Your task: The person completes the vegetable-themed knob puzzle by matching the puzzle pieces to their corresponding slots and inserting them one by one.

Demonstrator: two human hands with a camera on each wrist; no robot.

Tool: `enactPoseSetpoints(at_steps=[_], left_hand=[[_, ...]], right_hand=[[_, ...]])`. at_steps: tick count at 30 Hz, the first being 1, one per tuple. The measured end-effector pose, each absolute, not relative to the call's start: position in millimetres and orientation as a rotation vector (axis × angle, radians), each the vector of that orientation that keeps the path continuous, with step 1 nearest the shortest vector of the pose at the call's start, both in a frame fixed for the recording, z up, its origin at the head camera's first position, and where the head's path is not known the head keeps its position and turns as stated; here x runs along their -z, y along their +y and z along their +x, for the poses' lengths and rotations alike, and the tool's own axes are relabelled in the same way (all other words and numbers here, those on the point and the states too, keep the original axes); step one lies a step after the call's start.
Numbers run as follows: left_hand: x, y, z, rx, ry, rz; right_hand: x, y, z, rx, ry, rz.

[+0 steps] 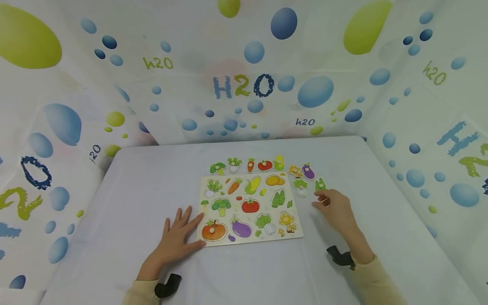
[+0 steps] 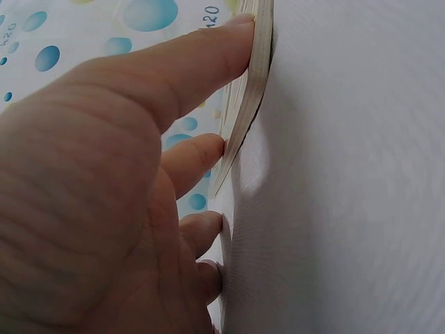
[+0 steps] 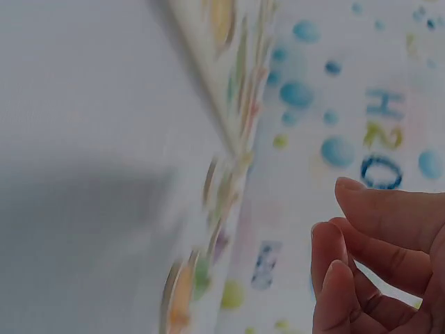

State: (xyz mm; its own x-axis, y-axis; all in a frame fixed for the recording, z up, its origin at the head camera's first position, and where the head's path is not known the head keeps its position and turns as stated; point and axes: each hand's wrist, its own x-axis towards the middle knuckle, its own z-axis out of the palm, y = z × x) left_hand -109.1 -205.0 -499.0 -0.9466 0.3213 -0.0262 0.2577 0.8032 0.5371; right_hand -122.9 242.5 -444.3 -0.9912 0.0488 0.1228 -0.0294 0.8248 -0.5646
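A pale puzzle board [image 1: 244,243] with vegetable pictures lies on the table. My left hand [image 1: 176,239] rests at its left side, fingers spread. In the left wrist view, the thumb [image 2: 201,66] touches the board's edge [image 2: 257,76]. A pumpkin piece [image 1: 218,232] with a knob sits in the lower left corner of the board. My right hand [image 1: 337,210] is right of the board, fingers bent, beside a green vegetable piece [image 1: 320,183]. In the right wrist view, the thumb and fingertips stand apart with nothing between them. An orange piece [image 3: 182,296] lies near that hand.
Loose knobbed pieces line the board's far edge: broccoli [image 1: 217,168], radish [image 1: 234,164], carrot [image 1: 250,165], tomato [image 1: 263,165] and corn [image 1: 279,162]. Mushroom [image 1: 294,171], eggplant [image 1: 308,171] and bok choy [image 1: 300,187] pieces lie by its right corner. Patterned sheets [image 1: 244,118] surround the white table [image 1: 152,178].
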Motion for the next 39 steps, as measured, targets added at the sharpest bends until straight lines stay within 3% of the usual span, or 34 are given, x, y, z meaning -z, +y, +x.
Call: enactPoseSetpoints(at_steps=[9,22,39], left_hand=[[503,-206,-110,-0.82,2.874,0.463],[502,-206,-109,-0.841,2.878,0.447],[502,-206,-109,-0.849,2.864,0.44]], right_hand=[[456,296,-131,-0.834,-2.937,-0.18],[472,302,-149,-0.927,-3.102,-0.359],[478,301,-151,-0.891,-3.056,-0.317]])
